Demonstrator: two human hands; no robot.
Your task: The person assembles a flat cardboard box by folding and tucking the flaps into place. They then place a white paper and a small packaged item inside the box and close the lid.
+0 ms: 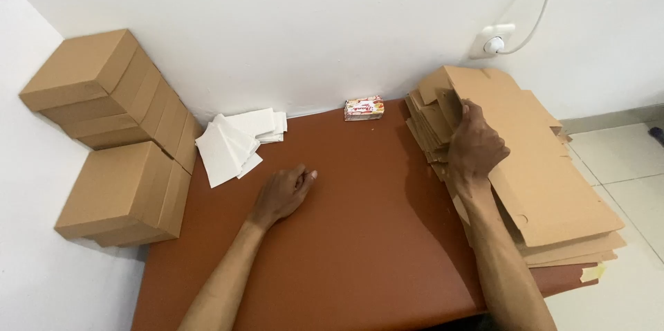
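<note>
Person, head view. Two bare forearms enter from the 6 o'clock edge: left hand (282, 195) toward 7 o'clock of centre, right hand (474, 151) toward 3 o'clock. No sleeves reach either forearm. No gloves, rings, watch or bands show on the wrists or fingers. Fingernails short.

Your reddish-brown worktop (360, 248) is plain and unpatterned. The stack of flat tan cardboard sheets (546, 186) under your right hand (476, 148) matches the tan folded cardboard boxes (117, 137). You also see white paper sheets (232, 144) and a small red-and-white patterned packet (364, 107) against the white wall (311, 20).
</note>
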